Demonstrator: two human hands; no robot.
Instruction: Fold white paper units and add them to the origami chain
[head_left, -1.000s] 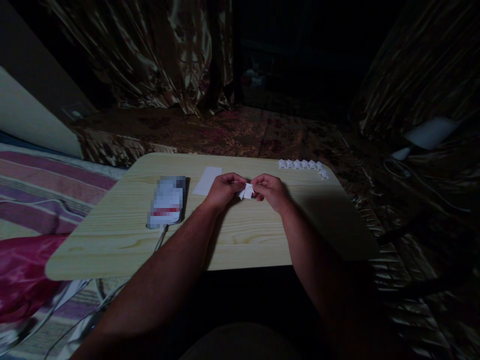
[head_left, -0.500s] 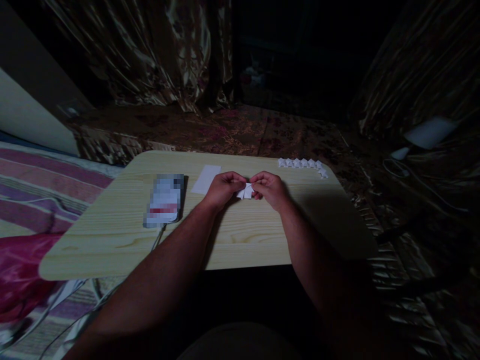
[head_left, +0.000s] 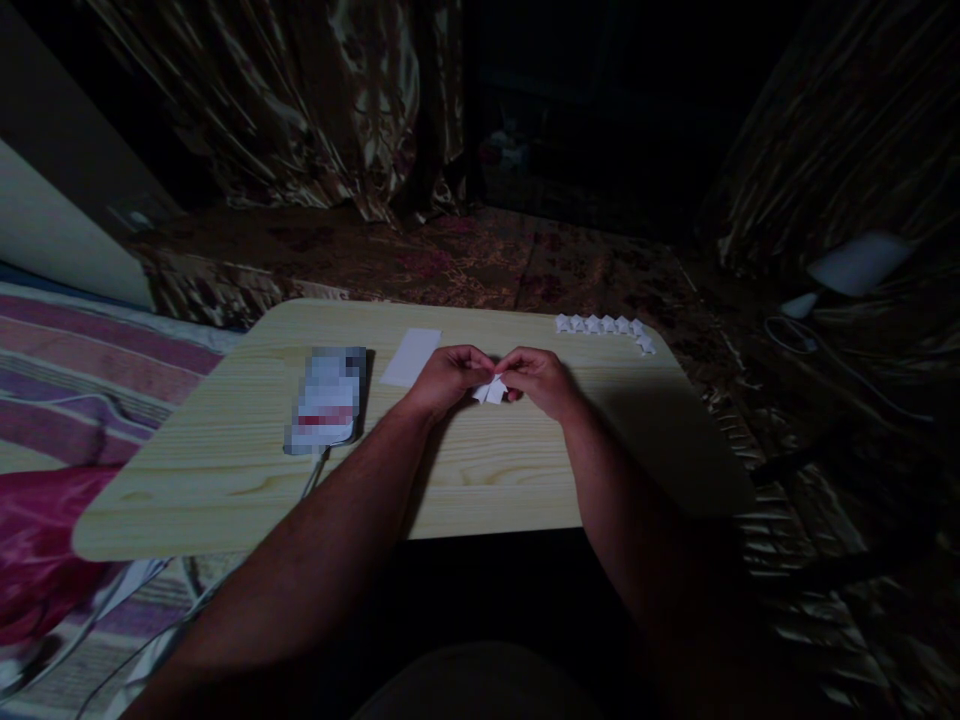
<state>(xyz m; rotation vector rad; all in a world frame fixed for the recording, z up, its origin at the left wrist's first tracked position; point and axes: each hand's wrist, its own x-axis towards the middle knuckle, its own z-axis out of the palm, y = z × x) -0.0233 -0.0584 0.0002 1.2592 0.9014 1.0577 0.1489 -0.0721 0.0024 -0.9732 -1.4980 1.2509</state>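
A small piece of folded white paper (head_left: 489,390) is pinched between both hands above the middle of the table. My left hand (head_left: 454,378) grips its upper left part with thumb and fingertips. On the other side my right hand (head_left: 537,378) closes on its upper right part, the thumb on top. Two flaps of the paper point down toward me, with a slit between them. The fingers cover its upper edge. Just beyond my left hand lies a flat white sheet of paper (head_left: 412,356).
Several small folded white paper pieces (head_left: 593,325) form a row along the far right edge of the wooden table (head_left: 510,470). A phone (head_left: 326,395) with a cable lies on the left. A pink bag (head_left: 45,550) is left of the table, a white lamp (head_left: 859,265) at right.
My right thumb and fingertips have shifted slightly left on the folded paper, toward its middle. The paper has tilted a little, and its flaps sit slightly lower.
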